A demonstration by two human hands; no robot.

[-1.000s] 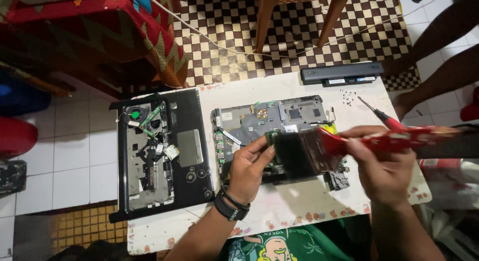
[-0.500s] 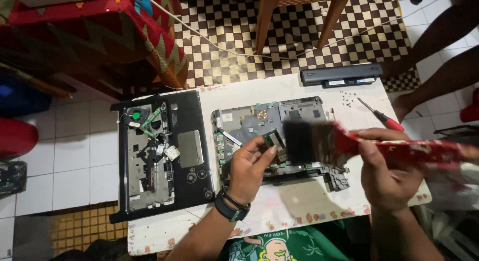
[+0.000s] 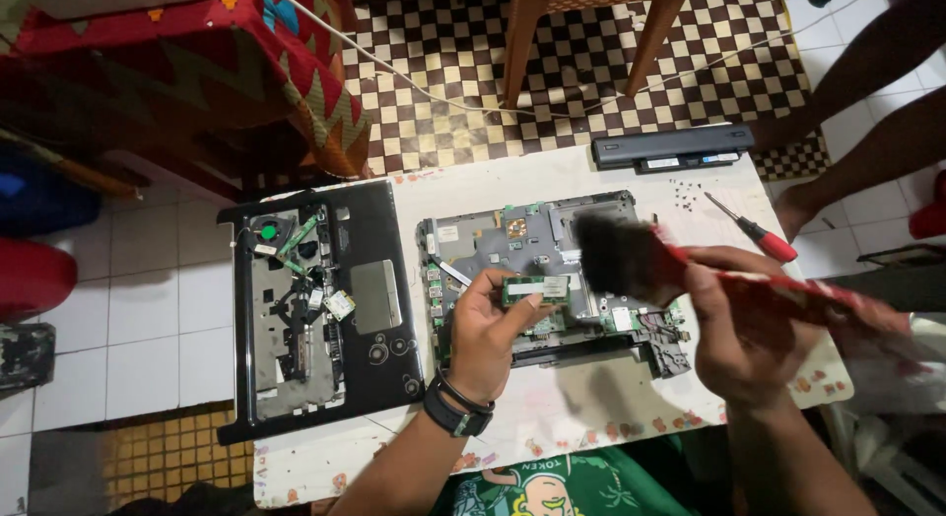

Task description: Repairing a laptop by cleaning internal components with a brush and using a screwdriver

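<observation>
Head: left hand (image 3: 493,329) pinches memory module (image 3: 536,288); right hand (image 3: 744,329) grips brush (image 3: 631,255), now raised.

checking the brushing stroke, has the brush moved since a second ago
Yes. The brush in the right hand has swung up and right: its bristles were over the board's lower middle, now over its upper right, nearer the screwdriver.

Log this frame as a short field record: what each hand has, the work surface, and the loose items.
left hand: holds a small green memory module above the laptop base
right hand: grips a red-handled brush, bristles near the module
laptop base: opened, circuit board exposed
black palmrest cover: lying left of the base
table: white
far edge: black battery, red screwdriver, loose screws
</observation>
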